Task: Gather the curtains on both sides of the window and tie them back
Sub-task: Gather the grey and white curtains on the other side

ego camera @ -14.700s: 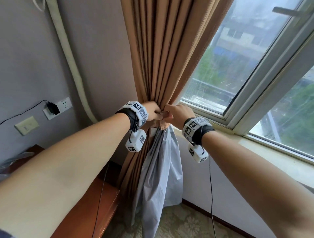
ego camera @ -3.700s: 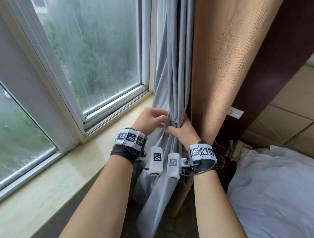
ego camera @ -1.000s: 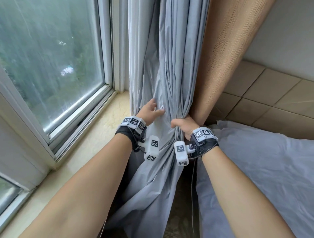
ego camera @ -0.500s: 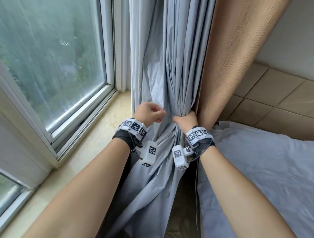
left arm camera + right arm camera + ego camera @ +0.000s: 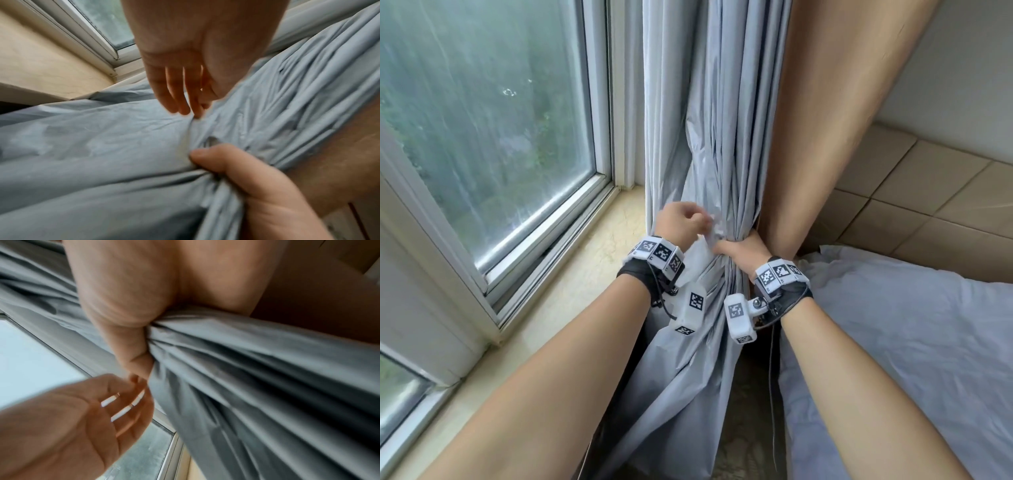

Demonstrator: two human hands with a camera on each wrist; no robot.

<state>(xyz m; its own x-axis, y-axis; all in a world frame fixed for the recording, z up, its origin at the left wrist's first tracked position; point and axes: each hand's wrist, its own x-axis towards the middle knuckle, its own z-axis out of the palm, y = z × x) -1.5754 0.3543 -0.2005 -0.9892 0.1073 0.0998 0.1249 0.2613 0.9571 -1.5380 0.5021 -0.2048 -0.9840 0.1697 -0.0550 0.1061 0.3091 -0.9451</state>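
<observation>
- You are in the gathering step at the right-hand side of the window (image 5: pixel 493 113): the grey curtain (image 5: pixel 726 144) hangs beside the frame, with a tan curtain (image 5: pixel 822 113) just behind it, next to the bed (image 5: pixel 914 342).
- Your right hand (image 5: pixel 743 248) has its grip clamped round the bunched grey pleats at sill height; the right wrist view shows the folds squeezed in your fist.
- Your left hand (image 5: pixel 681 219) has its fingers (image 5: pixel 174 97) loosely apart, the tips just touching a loose fold beside the bundle. It holds nothing firmly.
- No tie-back is visible in any view, so the tying is not yet begun.
- Next, you likely need to sweep the slack cloth near the windowsill (image 5: pixel 571 274) into your right fist.
- The tan curtain looks ungathered; judge whether it belongs inside the same bundle.
- Keep the right grip tight, or the pleats will probably spill out.
</observation>
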